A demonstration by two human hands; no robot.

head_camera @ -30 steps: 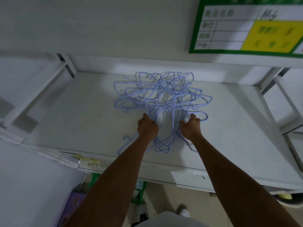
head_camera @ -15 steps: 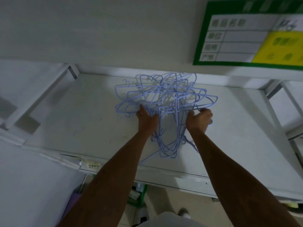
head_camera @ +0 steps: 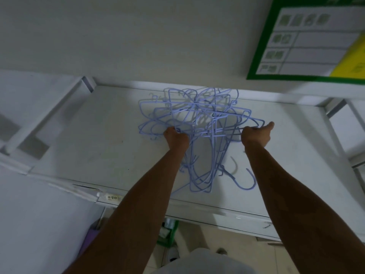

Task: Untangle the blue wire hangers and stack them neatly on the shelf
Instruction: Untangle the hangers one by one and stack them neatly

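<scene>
Both hands in a tangle of pale blue wire hangers at the middle of the white shelf.
Single hangers can't be told apart in the knot, and the fingertips curl out of sight under the knuckles. The left hand grips wires at the tangle's left side; the right hand grips its right edge, thumb pointing right.

White shelf, scuffed and bare at its left end. One tangled heap of blue wire hangers sits mid-shelf, sprawling from the back edge nearly to the front edge.
</scene>
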